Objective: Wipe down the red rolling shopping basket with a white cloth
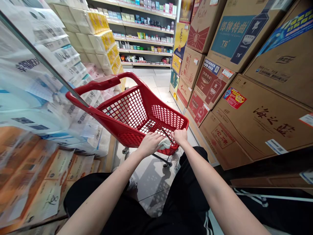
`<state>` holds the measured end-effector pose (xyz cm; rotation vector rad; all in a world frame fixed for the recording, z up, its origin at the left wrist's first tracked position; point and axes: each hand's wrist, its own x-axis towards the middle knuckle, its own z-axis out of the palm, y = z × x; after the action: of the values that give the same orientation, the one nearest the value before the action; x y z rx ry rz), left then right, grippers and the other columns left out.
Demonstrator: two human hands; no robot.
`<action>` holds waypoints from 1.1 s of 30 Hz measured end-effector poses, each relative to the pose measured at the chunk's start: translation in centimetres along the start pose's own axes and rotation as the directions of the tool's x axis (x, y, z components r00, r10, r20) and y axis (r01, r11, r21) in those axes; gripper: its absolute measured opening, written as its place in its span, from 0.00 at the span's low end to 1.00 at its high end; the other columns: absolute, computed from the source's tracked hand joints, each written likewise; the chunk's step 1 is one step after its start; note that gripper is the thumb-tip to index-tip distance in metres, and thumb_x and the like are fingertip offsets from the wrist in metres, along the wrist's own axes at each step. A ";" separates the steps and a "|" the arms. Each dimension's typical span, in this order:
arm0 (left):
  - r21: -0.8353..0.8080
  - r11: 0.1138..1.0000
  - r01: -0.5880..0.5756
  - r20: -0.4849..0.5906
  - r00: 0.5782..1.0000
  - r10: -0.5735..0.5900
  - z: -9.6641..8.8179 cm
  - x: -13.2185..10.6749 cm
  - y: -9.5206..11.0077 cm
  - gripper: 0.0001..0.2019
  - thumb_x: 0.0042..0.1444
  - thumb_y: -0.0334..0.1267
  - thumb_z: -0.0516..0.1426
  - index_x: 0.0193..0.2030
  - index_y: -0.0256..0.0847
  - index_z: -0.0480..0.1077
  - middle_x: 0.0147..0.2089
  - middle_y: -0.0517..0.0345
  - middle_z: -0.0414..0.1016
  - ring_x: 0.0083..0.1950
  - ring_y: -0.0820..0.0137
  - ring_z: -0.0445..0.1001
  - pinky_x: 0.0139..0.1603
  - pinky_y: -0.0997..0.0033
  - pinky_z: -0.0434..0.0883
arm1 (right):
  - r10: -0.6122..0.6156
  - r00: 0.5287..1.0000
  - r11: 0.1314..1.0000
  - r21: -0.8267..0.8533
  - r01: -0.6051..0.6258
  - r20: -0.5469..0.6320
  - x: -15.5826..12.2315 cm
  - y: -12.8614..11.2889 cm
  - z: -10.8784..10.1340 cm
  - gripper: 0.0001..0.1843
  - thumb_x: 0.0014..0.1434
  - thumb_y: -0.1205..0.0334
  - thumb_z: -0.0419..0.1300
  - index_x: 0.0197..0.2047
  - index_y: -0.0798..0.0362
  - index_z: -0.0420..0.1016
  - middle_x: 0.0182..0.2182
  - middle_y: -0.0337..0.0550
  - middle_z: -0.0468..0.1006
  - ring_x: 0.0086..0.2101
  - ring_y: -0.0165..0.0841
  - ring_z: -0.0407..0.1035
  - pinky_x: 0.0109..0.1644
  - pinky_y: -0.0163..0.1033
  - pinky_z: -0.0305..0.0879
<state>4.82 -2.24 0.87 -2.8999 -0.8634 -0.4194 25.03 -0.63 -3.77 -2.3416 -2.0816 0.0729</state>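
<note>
A red plastic shopping cart (pixel 117 130) with lattice sides stands before me, its handle end toward the upper left. My left hand (pixel 152 143) is closed round a crumpled whitish cloth (pixel 165 144) at the near rim of the cart. The fingers press the cloth against the edge, and part of it bulges out beside them. Close by on the right, my right hand (pixel 179 136) grips the corner of the cart's rim with fingers curled over it. Through the lattice the basket shows no goods.
Wrapped paper packs (pixel 56 65) are piled along the left, with orange packs (pixel 22 173) lower down. Stacked cardboard cartons (pixel 266 117) line the right. Shelves of small goods (pixel 146 31) stand at the back. A thin metal pole (pixel 44 54) slants to the cart. Tiled floor (pixel 158 81) runs between.
</note>
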 end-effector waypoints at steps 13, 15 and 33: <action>0.041 0.948 0.314 0.158 0.935 -0.317 1.3 3.3 -0.1 0.21 0.62 0.52 0.43 0.38 0.45 0.72 0.33 0.54 0.77 0.32 0.66 0.73 0.29 0.69 0.56 | -0.016 1.000 1.000 0.023 0.016 -0.002 -0.3 0.0 -0.2 0.23 0.63 0.51 0.47 0.34 0.56 0.79 0.32 0.53 0.80 0.35 0.37 0.72 0.46 0.44 0.48; 0.037 0.959 0.280 0.085 0.955 -0.282 1.3 2.7 0.2 0.21 0.62 0.51 0.43 0.37 0.42 0.71 0.33 0.53 0.77 0.34 0.66 0.73 0.32 0.68 0.58 | -0.016 1.000 1.000 0.018 0.016 -0.004 -0.2 0.0 -0.2 0.22 0.63 0.52 0.47 0.34 0.55 0.79 0.32 0.53 0.80 0.35 0.37 0.72 0.46 0.44 0.48; 0.078 0.932 0.355 0.207 0.909 -0.363 1.1 3.7 1.1 0.23 0.61 0.53 0.43 0.39 0.41 0.73 0.35 0.49 0.78 0.36 0.62 0.75 0.34 0.68 0.61 | -0.041 0.999 0.999 0.001 0.041 -0.010 -0.7 0.1 -0.5 0.21 0.63 0.53 0.48 0.33 0.55 0.78 0.31 0.50 0.80 0.34 0.36 0.72 0.45 0.43 0.48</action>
<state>8.66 -0.99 0.88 -2.7836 -1.4327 -0.1027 25.03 -1.28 -3.28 -2.2926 -2.1236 0.0615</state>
